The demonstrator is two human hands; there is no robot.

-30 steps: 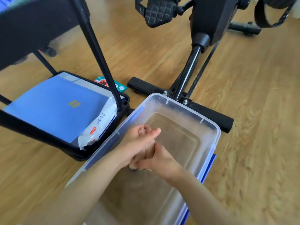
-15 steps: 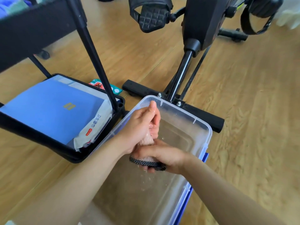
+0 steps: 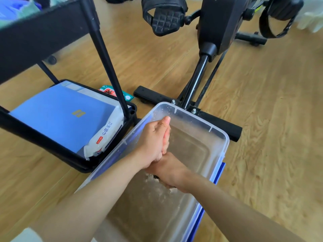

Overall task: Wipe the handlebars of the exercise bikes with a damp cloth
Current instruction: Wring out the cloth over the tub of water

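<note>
Both of your hands meet over the clear plastic tub point(image 3: 220, 139) in the lower middle of the frame, squeezing a cloth point(image 3: 172, 189) between them. Your left hand point(image 3: 153, 138) sits above, its fingers pressed together and pointing toward the tub's far rim, curled around the upper part of the cloth. Your right hand point(image 3: 170, 170) is just below and touching it, fingers wrapped tight around the lower part, so only a pale scrap of cloth shows beneath the palm, with a dark mesh-like edge peeking out at its left side (what that edge belongs to is hard to tell). Droplets fall from the cloth into the shallow water in the tub. The tub stands on the wooden floor point(image 3: 271, 110), its far end close against the front foot bar of the exercise bike point(image 3: 218, 20), whose black body and pedal point(image 3: 164, 18) fill the top centre of the frame; the handlebars are out of view. To the left, a black cart point(image 3: 43, 28) stands beside the tub, its bottom shelf holding a blue flat pack point(image 3: 61, 117) and a white packet of wipes point(image 3: 106, 135). A small colourful packet point(image 3: 111, 91) lies on the floor behind the cart's leg.
</note>
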